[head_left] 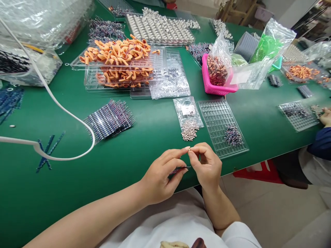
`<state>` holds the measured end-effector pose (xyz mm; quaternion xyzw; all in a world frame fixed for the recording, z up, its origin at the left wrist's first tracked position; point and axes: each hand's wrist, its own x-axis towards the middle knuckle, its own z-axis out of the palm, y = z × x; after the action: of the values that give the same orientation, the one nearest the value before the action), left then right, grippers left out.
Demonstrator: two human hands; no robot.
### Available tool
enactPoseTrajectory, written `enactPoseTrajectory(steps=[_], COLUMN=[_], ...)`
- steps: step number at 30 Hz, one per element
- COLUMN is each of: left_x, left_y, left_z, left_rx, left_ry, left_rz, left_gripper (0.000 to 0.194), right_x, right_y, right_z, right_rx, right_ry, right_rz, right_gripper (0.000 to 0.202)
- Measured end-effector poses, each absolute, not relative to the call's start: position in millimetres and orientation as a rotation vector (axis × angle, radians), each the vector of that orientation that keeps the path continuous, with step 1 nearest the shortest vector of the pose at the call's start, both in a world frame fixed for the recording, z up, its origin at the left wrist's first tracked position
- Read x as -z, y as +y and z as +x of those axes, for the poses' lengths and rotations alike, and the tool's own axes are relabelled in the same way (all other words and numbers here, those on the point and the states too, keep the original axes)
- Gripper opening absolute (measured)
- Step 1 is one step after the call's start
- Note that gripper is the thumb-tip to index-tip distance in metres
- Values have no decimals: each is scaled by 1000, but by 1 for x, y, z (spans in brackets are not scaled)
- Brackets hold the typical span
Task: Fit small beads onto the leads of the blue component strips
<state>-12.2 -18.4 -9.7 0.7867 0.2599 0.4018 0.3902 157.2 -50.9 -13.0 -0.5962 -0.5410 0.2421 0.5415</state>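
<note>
My left hand (pixel 160 175) is closed around some thin, dark wire-leaded parts (pixel 176 170), mostly hidden by its fingers. Its index fingertip reaches out to a tiny copper-coloured piece (pixel 189 149), which my right hand (pixel 209 166) pinches between thumb and index finger. Just beyond the fingertips lies a pile of small round copper-coloured pieces (pixel 190 132), spilling from a clear plastic bag (pixel 186 103) with a white label. To the right is a clear ribbed tray (pixel 214 122) bearing a heap of wire-leaded parts (pixel 233 136).
Taped rows of leaded parts (pixel 111 119) lie left of the bag. Behind are trays of orange hooked pieces (pixel 121 51), white parts (pixel 160 29) and a pink basket (pixel 219 90). A white cable (pixel 64 106) loops at left. A co-worker's hand (pixel 326 117) shows at far right.
</note>
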Motion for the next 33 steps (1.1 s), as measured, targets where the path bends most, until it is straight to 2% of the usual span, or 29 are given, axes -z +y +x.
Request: enactPoseTrajectory(steps=[9,18,23,28,33], left_x=[10,9,4,4,8], left_y=[-21,-21,-17,-6,-3], left_z=[-13,-12,-11,-6,-2], left_rx=[-1031,-1059,-901,-693,-641], left_ry=[636,610,777,903,883], left_rz=[2034,1967,1554,941,781], left_gripper=[22,23,3,21,28], right_x=[10,12,15,22,29], right_y=[-53,-53,-55,-61,-63], right_z=[155,158,164,171,170], right_rx=[-366,-171,-374,-671,-808], right_ry=[-1391,-1507,-1398,-1280,-1211], right_rz=[-1445,-1406,-1391,-1369,-1361], right_gripper=[6,14,8,8,10])
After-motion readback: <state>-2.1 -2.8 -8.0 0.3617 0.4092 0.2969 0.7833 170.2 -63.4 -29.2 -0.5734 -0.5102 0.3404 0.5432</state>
